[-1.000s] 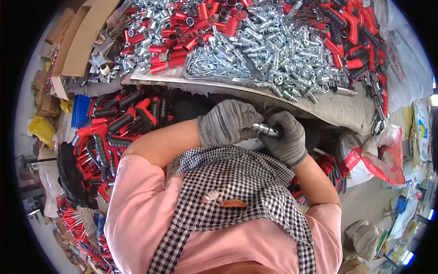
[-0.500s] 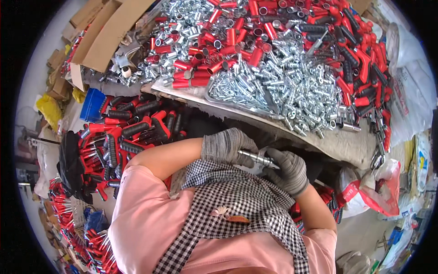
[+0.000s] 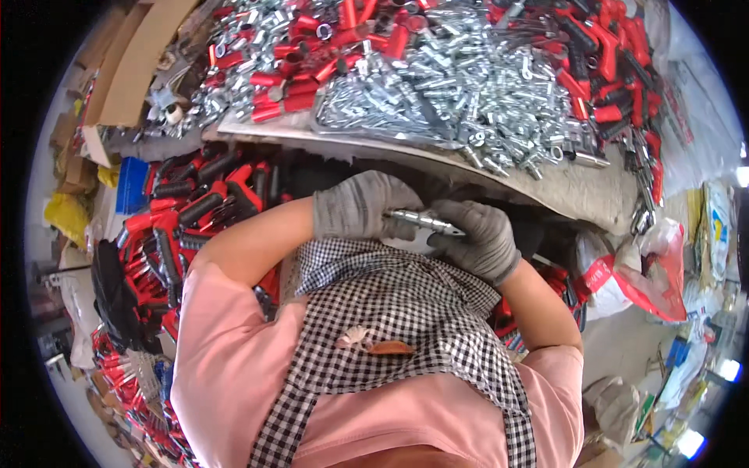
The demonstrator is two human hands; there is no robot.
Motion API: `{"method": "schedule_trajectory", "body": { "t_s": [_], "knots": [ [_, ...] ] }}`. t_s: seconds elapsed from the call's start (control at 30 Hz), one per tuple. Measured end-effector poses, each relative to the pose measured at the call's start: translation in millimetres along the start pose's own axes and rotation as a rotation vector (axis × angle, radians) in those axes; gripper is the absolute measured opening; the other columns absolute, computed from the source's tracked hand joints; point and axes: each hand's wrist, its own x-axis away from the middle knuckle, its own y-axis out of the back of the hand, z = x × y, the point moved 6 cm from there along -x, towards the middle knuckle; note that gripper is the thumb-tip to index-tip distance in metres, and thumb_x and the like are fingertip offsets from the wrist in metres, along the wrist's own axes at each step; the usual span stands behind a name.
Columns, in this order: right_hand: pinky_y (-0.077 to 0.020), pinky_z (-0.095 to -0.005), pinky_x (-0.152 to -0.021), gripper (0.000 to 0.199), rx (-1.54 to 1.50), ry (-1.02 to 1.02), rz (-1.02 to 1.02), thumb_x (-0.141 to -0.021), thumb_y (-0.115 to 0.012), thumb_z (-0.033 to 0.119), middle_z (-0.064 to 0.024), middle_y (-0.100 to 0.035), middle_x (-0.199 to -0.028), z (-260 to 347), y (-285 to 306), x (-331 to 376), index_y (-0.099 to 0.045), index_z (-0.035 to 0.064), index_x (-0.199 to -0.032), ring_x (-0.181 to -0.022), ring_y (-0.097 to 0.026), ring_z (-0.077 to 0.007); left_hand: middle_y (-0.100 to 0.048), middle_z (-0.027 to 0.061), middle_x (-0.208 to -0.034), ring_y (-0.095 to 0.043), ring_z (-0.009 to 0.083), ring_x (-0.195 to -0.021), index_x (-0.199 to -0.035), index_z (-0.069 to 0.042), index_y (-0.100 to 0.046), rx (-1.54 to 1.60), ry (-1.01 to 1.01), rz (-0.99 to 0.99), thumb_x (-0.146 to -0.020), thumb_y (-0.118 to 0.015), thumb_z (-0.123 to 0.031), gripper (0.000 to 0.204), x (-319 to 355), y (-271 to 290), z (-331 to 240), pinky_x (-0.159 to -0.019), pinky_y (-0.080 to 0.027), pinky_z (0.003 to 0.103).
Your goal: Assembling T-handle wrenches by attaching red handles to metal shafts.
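1. From my distant seat I look down through the head camera, and I see one metal tube (image 3: 427, 221) held between two gloved hands, above the lap and before the table (image 3: 593, 191).
2. The tube is silver and shiny, slim and straight as far as I can see. Bright spots of light lie along its upper side, and some darker marks cross it. Whether these marks are grooves or holes, I cannot tell.
3. It lies tilted: its right end is lower in my view than its left end. Both ends are partly covered by the fingers, so I cannot tell its full length.
4. The left hand (image 3: 365, 204), in a grey knitted glove, is clamped on the left end of the tube, with the fingers curled.
5. The right hand (image 3: 481, 239), in a similar glove, is clamped on the right end. The two hands are near each other, and the middle of the tube shows between them.
6. Just below the hands I see the checked apron (image 3: 406, 292), black and white, over a pink shirt (image 3: 234, 351).
7. On the table lies a wide heap of small metal parts (image 3: 499, 93), of the same silver colour as the tube, and red tubes (image 3: 285, 105) lie among them.
8. To the left, below the table edge, red-and-black handles (image 3: 203, 207) are piled near a blue box (image 3: 133, 186).
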Motion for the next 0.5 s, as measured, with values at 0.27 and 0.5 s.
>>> {"method": "schedule_trajectory", "body": {
  "t_s": [0.27, 0.5],
  "knots": [
    [-0.0546, -0.0351, -0.065, 0.06, 0.022, -0.003, -0.182, -0.065, -0.081, 0.017, -0.0166, -0.068, -0.09, -12.5, 3.0, 26.6, -0.057, 0.005, -0.119, -0.077, -0.068, -0.0314, -0.064, 0.0181, -0.092, -0.062, 0.0336, -0.088, -0.104, -0.002, -0.063, -0.073, -0.188, 0.042, -0.082, -0.067, -0.034, 0.039, -38.0, -36.2, -4.7, -0.08, -0.049, 0.041],
    [-0.0517, -0.0319, -0.065, 0.039, 0.022, -0.218, -0.266, -0.068, -0.08, 0.014, -0.0116, -0.067, -0.085, -43.6, 46.5, 85.4, -0.066, 0.0046, -0.103, -0.072, -0.066, -0.0238, -0.066, 0.0155, -0.089, -0.065, 0.0299, -0.084, -0.102, -0.007, -0.066, -0.128, 0.004, 0.4, -0.08, -0.07, -0.04, 0.04, -109.4, -30.9, -38.3, -0.072, -0.049, 0.038]
  ]
}}
